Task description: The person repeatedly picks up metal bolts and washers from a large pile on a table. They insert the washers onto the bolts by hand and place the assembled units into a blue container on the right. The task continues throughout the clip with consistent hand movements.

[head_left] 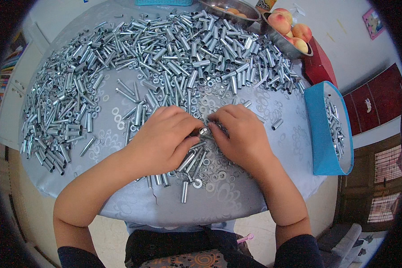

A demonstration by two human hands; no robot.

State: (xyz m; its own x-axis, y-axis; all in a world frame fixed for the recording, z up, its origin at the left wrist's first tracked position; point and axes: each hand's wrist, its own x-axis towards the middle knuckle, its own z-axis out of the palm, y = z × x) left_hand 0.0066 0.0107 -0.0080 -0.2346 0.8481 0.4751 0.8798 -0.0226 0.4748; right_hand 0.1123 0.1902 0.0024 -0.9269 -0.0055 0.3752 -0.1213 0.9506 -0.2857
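Both hands meet over the near middle of the round table [134, 210], which is draped in a silvery patterned cloth. The left hand [161, 140] is curled nearly closed, thumb and fingertips pinching a short metal tube [204, 131], and several more tubes seem to lie bundled under its palm, though the fingers hide how many. The right hand [241, 134] is likewise mostly closed, its fingertips pressed to the tube's end; it may be holding a small washer there, but that is too small to tell. The tube sits between the two sets of fingertips, just beyond the scatter of flat washers [212, 172] that lies on the cloth on the near side of the hands. Its open end faces roughly up toward the camera, so its long axis likely runs down and toward the person, steeply tilted rather than flat. Such a tube should be light, rigid and smooth, prone to roll or slip, best pinched across its sides near one end. A broad heap of tubes [174, 53] fills the far half of the table; a blue box [319, 134] partly filled with tubes stands at its right edge, and metal bowls of peaches [290, 31] sit at the far right.
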